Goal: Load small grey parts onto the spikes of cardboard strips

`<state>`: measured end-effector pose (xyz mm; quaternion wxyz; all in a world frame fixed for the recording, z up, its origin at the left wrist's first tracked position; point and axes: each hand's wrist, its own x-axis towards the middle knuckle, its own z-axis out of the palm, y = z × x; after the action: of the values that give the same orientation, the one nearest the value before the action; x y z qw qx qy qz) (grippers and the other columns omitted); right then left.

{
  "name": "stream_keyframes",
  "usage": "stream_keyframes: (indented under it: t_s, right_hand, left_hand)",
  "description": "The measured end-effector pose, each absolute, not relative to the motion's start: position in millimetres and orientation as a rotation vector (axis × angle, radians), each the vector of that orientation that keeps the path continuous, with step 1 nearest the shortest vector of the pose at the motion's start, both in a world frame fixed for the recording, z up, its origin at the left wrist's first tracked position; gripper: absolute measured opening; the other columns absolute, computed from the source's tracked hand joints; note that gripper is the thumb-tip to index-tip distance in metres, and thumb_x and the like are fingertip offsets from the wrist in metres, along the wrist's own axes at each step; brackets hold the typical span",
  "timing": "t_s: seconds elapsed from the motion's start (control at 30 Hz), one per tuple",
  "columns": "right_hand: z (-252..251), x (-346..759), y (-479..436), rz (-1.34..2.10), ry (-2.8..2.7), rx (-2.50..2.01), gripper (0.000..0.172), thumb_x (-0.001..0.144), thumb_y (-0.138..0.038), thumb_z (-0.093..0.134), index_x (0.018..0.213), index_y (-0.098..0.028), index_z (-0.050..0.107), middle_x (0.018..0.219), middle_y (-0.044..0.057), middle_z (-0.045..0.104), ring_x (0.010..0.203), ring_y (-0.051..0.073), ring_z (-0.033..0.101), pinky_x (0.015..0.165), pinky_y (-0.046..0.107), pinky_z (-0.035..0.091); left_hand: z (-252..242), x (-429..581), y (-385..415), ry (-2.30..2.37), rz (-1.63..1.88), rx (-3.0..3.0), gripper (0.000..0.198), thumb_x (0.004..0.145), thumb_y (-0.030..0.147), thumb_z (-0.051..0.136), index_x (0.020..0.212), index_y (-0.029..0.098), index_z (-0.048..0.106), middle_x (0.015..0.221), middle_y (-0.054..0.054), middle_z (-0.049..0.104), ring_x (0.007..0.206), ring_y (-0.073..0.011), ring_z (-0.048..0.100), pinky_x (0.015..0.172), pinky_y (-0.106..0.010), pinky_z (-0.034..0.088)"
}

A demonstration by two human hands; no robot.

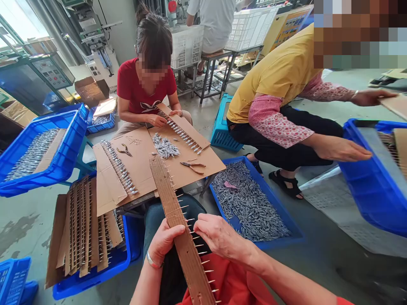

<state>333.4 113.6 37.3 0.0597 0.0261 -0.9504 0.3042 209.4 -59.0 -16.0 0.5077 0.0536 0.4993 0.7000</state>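
My left hand point(165, 240) is wrapped round a long brown cardboard strip point(173, 209), thumb on top. The strip slants from my lap up to the table edge. Thin pale pins point(208, 271) stick out in a row along its right side. My right hand point(219, 235) is closed in a pinch at that row, and its fingertips hide whatever is between them. Beyond the strip's far end lies a pile of small silvery fish-shaped pieces point(165, 147) on the cardboard-covered table point(140, 148). Pliers with reddish handles point(193, 167) rest to the right of it.
A blue crate point(270, 190) full of grey pieces stands right of the table. At left, another blue crate point(95, 279) holds several pin-edged strips point(76, 228). Across the table a person in red point(146, 89) holds a strip; a person in yellow point(270, 80) bends over a blue bin point(369, 178).
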Motion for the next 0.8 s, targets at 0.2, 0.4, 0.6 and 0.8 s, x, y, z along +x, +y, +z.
stream_keyframes:
  t_s: [0.2, 0.4, 0.6, 0.8]
  right_hand:
    - [36.0, 333.9, 110.2, 1.043, -2.878, -0.035, 0.022, 0.092, -0.009, 0.048, 0.081, -0.018, 0.065, 0.078, 0.003, 0.062, 0.069, 0.015, 0.056, 0.065, 0.025, 0.039]
    - [36.0, 329.0, 104.9, 1.193, -2.87, -0.156, 0.02, 0.088, -0.009, 0.052, 0.078, -0.017, 0.068, 0.077, 0.003, 0.065, 0.069, 0.014, 0.059, 0.065, 0.025, 0.04]
    - [40.4, 329.3, 106.6, 1.385, -2.815, -0.283, 0.018, 0.089, -0.018, 0.056, 0.076, -0.019, 0.07, 0.076, 0.003, 0.07, 0.07, 0.016, 0.062, 0.067, 0.026, 0.043]
    - [46.8, 341.6, 110.2, 1.591, -2.632, -0.542, 0.016, 0.089, -0.03, 0.06, 0.083, -0.019, 0.07, 0.078, 0.002, 0.072, 0.071, 0.016, 0.062, 0.065, 0.026, 0.044]
  left_hand:
    - [-17.9, 209.4, -60.7, 1.214, 1.679, 0.169, 0.03, 0.069, 0.03, 0.086, 0.091, 0.014, 0.074, 0.079, -0.003, 0.071, 0.07, -0.0154, 0.062, 0.069, -0.027, 0.05]
    - [-15.9, 210.1, -59.5, 1.22, 1.669, 0.2, 0.028, 0.069, 0.03, 0.086, 0.087, 0.013, 0.073, 0.077, -0.003, 0.07, 0.068, -0.014, 0.06, 0.067, -0.026, 0.049]
    - [-16.0, 211.3, -58.9, 1.228, 1.677, 0.206, 0.03, 0.069, 0.031, 0.086, 0.088, 0.013, 0.073, 0.078, -0.004, 0.07, 0.07, -0.0151, 0.061, 0.068, -0.026, 0.049]
    - [-14.9, 209.2, -61.3, 1.216, 1.71, 0.172, 0.032, 0.069, 0.031, 0.086, 0.092, 0.014, 0.074, 0.079, -0.004, 0.072, 0.069, -0.0162, 0.064, 0.067, -0.027, 0.052]
